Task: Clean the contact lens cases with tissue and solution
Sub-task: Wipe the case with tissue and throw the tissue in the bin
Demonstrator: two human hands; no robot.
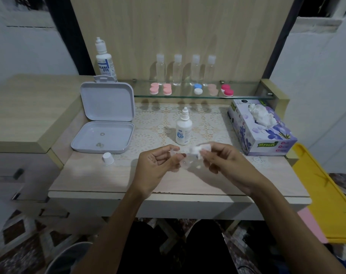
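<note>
Clear plastic lens case (185,162), crumpled tissue (197,150)

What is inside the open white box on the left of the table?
The open white box holds two or three small ring-shaped items in its bottom tray; what they are is too small to tell. Its raised lid looks bare. Nothing is covered.

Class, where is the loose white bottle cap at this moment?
In the head view, the small white plastic bottle cap stands on the wooden tabletop, left of both hands, just before the open grey plastic case.
</note>
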